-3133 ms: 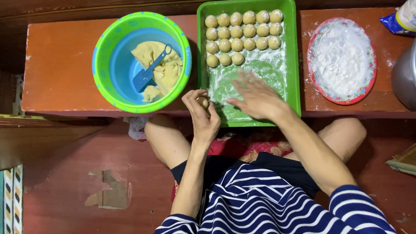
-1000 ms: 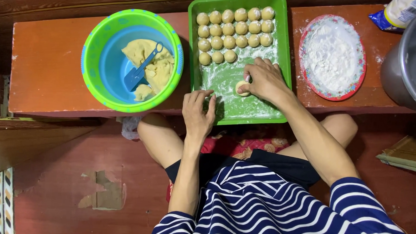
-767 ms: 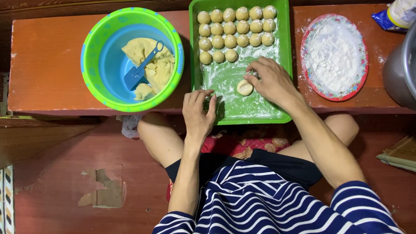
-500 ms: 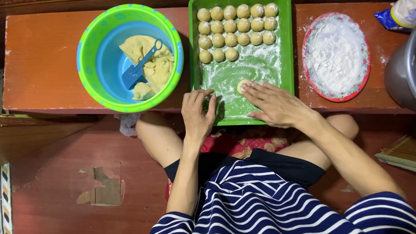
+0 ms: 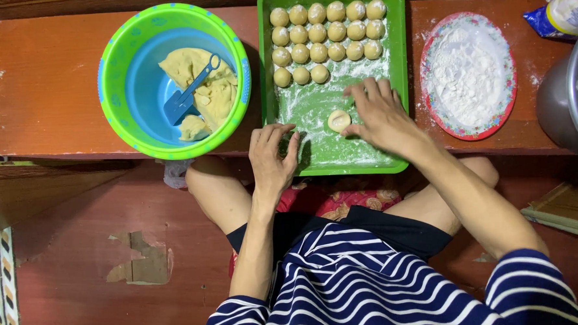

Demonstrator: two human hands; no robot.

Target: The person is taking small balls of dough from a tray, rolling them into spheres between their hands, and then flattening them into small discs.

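— Where is the dough ball [image 5: 338, 120]?
— On the green tray [image 5: 399, 80], under the rows. Our right hand [image 5: 379, 113] touches it, fingers spread; left hand [image 5: 272, 158] half-curled, empty, on the tray's edge.

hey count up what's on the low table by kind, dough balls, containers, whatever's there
Rolled dough balls in the green tray: 18
Flattened dough piece at the right hand: 1
Green trays: 1
Green and blue bowls with dough and a blue scoop: 1
Plates of white flour: 1
Total: 22, not counting the scoop

The left hand rests on the tray's near edge.
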